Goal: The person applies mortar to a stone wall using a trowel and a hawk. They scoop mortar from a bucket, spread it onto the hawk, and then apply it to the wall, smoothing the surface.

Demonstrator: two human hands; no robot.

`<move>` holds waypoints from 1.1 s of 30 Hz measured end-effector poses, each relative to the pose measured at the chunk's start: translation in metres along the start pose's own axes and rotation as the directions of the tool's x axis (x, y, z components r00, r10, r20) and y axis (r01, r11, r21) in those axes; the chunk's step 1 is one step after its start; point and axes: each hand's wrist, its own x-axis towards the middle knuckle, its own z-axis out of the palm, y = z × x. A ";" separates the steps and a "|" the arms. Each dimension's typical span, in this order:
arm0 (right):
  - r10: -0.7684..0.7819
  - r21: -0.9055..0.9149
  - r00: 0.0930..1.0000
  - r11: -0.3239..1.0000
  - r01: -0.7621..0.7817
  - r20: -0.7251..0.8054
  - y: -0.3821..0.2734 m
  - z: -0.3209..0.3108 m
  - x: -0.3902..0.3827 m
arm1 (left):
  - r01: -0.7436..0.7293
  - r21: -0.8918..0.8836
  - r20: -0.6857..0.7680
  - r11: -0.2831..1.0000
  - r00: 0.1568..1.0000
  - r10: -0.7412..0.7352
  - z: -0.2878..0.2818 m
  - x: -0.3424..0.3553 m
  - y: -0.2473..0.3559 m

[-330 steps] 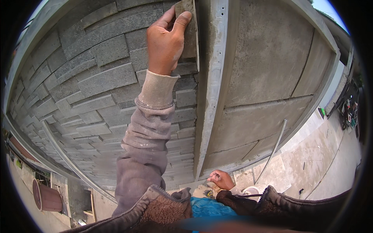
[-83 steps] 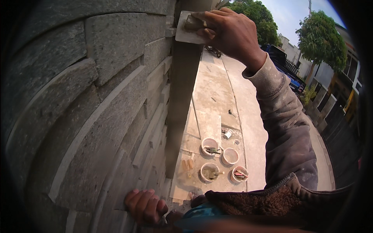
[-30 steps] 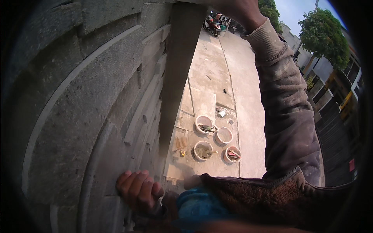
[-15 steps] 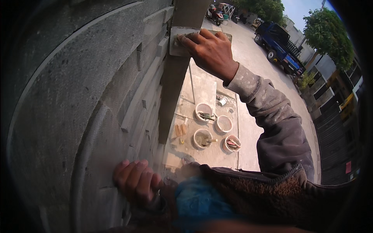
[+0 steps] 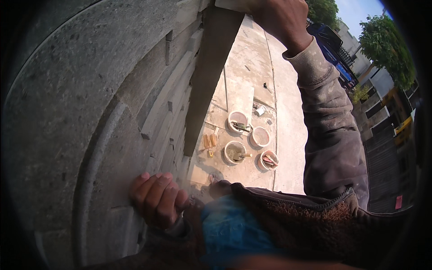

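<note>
At the top edge, my right hand [image 5: 285, 20] is closed on a flat rectangular plastering trowel [image 5: 231, 4]. Only a corner of its pale blade shows; the handle is hidden under the hand. The blade lies against the smooth grey edge strip [image 5: 215, 63] that runs down the end of the wall. Lower left, my left hand [image 5: 159, 200] is curled closed against the grey stone-block wall [image 5: 121, 72]. Whatever is inside its fingers, if anything, does not show.
Far below on the paving stand several round buckets, one with grey mortar [image 5: 234, 152], another holding tools [image 5: 268, 160]. A white can [image 5: 259, 110] lies near them. Raised blocks [image 5: 153, 117] jut from the wall. A blue truck [image 5: 330, 51] and a tree [image 5: 387, 49] are beyond.
My right hand has moved up the edge strip with the trowel, partly out of the picture. My left hand stays at the wall. The view has shifted slightly.
</note>
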 end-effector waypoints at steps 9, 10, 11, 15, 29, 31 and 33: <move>-0.106 -0.060 0.956 0.990 0.127 0.275 -0.046 0.026 -0.077 | 0.034 0.004 0.000 0.999 0.999 -0.034 0.001 0.002 0.003; -0.110 -0.047 0.952 0.991 0.128 0.285 -0.051 0.028 -0.083 | 0.035 0.011 0.009 0.999 0.999 -0.035 0.000 0.003 0.004; -0.118 -0.040 0.948 0.990 0.135 0.295 -0.056 0.028 -0.087 | 0.016 0.010 0.008 1.000 1.000 -0.016 -0.001 0.003 0.003; -0.096 0.040 0.929 0.995 0.088 0.356 -0.077 0.025 -0.104 | -0.004 0.017 0.003 1.000 1.000 0.004 -0.001 0.000 0.001; 0.030 0.450 0.537 0.508 -0.735 0.843 -0.137 -0.008 -0.187 | -0.046 0.056 -0.101 0.997 0.994 0.051 0.009 0.005 -0.004; 0.103 0.590 0.581 -0.137 -0.796 0.808 -0.127 -0.009 -0.229 | -0.060 -0.069 -0.152 0.996 0.987 0.049 0.015 0.007 -0.002; 0.211 0.547 0.544 -0.597 -0.586 0.812 -0.128 -0.025 -0.248 | 0.041 -0.358 -0.051 0.933 0.997 -0.063 0.017 -0.005 0.013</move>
